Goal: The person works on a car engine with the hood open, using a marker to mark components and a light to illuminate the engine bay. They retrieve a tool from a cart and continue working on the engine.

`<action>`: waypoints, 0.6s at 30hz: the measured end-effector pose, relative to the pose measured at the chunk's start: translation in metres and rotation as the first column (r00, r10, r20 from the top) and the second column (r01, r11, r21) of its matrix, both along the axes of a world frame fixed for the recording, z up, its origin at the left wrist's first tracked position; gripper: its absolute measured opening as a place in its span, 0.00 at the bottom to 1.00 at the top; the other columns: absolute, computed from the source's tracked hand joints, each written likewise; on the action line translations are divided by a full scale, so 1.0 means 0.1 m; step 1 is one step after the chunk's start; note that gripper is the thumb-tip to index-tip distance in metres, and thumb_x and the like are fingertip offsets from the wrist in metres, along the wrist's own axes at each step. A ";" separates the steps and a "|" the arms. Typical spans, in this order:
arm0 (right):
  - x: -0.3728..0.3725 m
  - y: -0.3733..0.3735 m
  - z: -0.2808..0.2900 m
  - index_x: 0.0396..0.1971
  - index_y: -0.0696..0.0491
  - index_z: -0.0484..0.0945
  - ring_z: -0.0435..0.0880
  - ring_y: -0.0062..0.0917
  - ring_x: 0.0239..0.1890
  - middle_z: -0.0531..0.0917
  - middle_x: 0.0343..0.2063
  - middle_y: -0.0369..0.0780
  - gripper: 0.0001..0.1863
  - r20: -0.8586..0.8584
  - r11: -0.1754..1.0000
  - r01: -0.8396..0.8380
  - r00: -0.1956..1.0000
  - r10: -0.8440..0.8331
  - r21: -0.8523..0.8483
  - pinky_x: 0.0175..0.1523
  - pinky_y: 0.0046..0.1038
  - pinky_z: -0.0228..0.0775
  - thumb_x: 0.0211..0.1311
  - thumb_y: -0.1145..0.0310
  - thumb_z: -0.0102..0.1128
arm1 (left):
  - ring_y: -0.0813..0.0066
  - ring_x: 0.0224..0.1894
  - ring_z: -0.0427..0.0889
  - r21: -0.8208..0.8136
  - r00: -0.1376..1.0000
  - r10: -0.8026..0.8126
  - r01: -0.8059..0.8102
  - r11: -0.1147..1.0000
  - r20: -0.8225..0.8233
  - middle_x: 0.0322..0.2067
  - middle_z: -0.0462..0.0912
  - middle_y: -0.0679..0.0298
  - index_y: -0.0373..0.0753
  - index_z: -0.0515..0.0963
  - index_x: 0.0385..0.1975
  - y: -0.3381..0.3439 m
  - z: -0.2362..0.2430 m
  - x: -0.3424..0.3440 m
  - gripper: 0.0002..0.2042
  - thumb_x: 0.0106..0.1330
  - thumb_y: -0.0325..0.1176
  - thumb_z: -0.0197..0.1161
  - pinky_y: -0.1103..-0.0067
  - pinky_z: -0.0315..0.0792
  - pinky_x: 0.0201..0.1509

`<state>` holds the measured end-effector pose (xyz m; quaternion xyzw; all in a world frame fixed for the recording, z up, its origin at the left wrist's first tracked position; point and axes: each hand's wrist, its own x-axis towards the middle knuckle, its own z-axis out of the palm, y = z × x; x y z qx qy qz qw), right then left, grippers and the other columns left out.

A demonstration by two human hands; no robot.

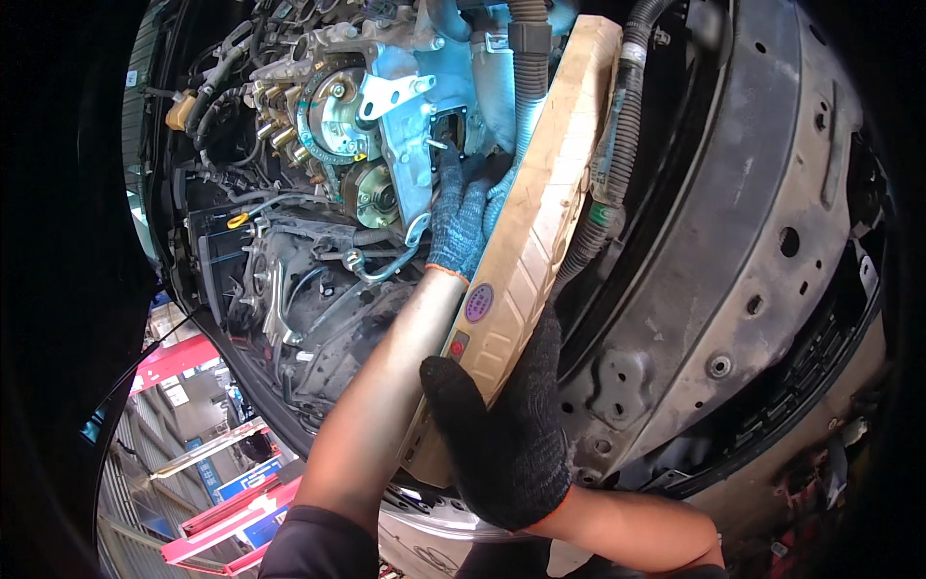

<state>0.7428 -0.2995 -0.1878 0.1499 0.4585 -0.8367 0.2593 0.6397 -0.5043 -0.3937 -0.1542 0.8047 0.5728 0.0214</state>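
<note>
My right hand (511, 434), in a dark knit glove, is closed around the lower part of a long gold-coloured work light (540, 193). Its thumb lies across the front, near a red button; the other fingers go behind the housing. The light stands slanted across the engine bay, and bluish light falls on the metal beside it. My left hand (458, 217), gloved in grey knit, reaches into the engine (400, 125) left of the light. Its fingers are stretched toward a dark opening (447, 125) with a stud beside it; some fingertips are hidden in shadow.
Round timing gears (338, 111) sit exposed left of the opening. A bent metal pipe (381, 268) runs below them. Right of the light are a ribbed hose (622, 145) and the broad front crossmember (714, 222). Red and blue shelving (231, 511) stands beyond the car at lower left.
</note>
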 end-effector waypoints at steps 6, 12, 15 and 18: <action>-0.01 0.11 0.03 0.78 0.60 0.58 0.80 0.30 0.58 0.75 0.59 0.45 0.43 0.100 0.997 -0.039 0.994 0.045 -0.061 0.62 0.35 0.77 0.71 0.69 0.73 | 0.67 0.63 0.84 0.039 0.987 0.160 -0.160 0.986 0.015 0.63 0.83 0.53 0.48 0.46 0.87 0.07 -0.14 -0.06 0.36 0.85 0.28 0.56 0.74 0.81 0.68; -0.01 0.13 -0.01 0.78 0.59 0.56 0.81 0.29 0.55 0.75 0.59 0.44 0.43 0.101 0.993 -0.111 0.988 0.115 -0.037 0.60 0.35 0.80 0.70 0.73 0.71 | 0.67 0.62 0.84 0.129 0.986 0.163 -0.168 0.977 0.045 0.63 0.83 0.54 0.47 0.48 0.86 -0.09 -0.18 -0.15 0.35 0.85 0.28 0.56 0.73 0.81 0.68; -0.02 0.13 0.01 0.78 0.59 0.56 0.82 0.29 0.55 0.76 0.58 0.45 0.43 0.123 0.993 -0.094 0.987 0.102 -0.067 0.59 0.35 0.81 0.70 0.74 0.70 | 0.67 0.62 0.84 0.136 0.986 0.161 -0.167 0.977 0.051 0.63 0.84 0.54 0.46 0.49 0.85 -0.14 -0.18 -0.19 0.34 0.85 0.29 0.57 0.73 0.81 0.68; 0.00 0.15 0.06 0.79 0.59 0.55 0.83 0.31 0.56 0.77 0.57 0.46 0.42 0.223 0.986 -0.088 0.968 0.118 -0.139 0.59 0.36 0.82 0.71 0.75 0.69 | 0.67 0.62 0.84 0.146 0.987 0.149 -0.156 0.977 0.059 0.62 0.84 0.54 0.46 0.51 0.84 -0.16 -0.19 -0.24 0.33 0.85 0.29 0.57 0.72 0.81 0.67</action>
